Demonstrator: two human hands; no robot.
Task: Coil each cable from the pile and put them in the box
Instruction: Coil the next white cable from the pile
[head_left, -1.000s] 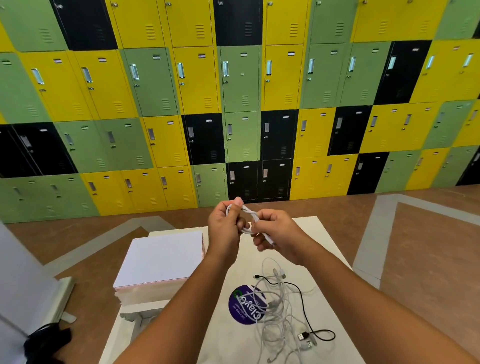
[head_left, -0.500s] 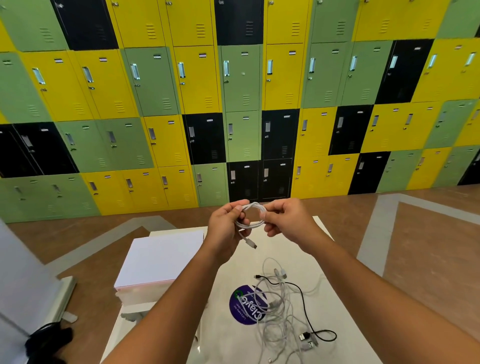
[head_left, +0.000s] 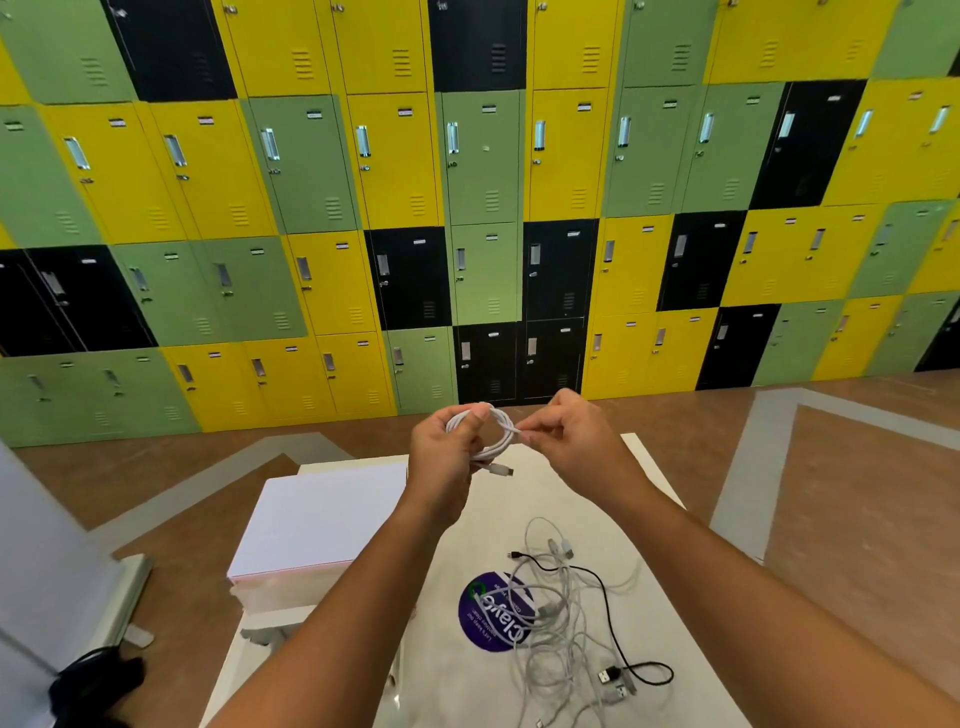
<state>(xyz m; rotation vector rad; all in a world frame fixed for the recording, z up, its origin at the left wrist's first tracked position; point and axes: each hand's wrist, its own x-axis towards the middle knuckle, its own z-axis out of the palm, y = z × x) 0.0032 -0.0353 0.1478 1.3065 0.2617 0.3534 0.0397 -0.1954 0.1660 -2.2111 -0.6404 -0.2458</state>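
- Head view: the left hand (head_left: 447, 457) grips a white cable (head_left: 501, 431) wound into a small coil, raised beyond the pile (head_left: 561, 613), likely so the loops cannot spring apart.
- The right hand (head_left: 566, 441) pinches the coil's right side, apparently to tuck the loose end; one plug (head_left: 501, 470) hangs free below.
- The box (head_left: 322, 525) sits left of the pile, lid seemingly on, so it would need opening first.
- The pile's cables lie tangled on the table (head_left: 597, 493).

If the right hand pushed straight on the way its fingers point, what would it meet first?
The white coiled cable: the right hand pinches its right edge. Just beyond, probably at similar depth, is the left hand, gripping the coil's other side.
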